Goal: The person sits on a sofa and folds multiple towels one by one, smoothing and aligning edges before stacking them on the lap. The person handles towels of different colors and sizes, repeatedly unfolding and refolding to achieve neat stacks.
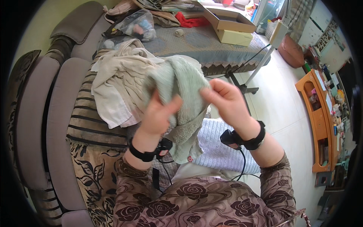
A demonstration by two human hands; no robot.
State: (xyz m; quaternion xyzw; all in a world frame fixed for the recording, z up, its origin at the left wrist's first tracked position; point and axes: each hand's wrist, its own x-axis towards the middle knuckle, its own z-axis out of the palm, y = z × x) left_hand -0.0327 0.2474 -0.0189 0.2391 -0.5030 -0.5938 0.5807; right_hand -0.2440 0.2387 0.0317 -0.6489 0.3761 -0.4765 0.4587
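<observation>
Both my hands hold up a pale green towel, which hangs rumpled and partly blurred over my lap. My left hand grips its left side, thumb in front. At its right edge, my right hand pinches the cloth between thumb and fingers. Beyond my left hand, a crumpled heap of beige towels lies on the striped sofa seat. A ribbed light blue towel lies across my lap, below the green one. Black straps with small cabled devices are on both wrists.
Grey sofa cushions line the left. Ahead, a covered bench bears an open cardboard box, a red cloth and a clear plastic bag. A wheeled metal stand is at right, before an orange wooden cabinet.
</observation>
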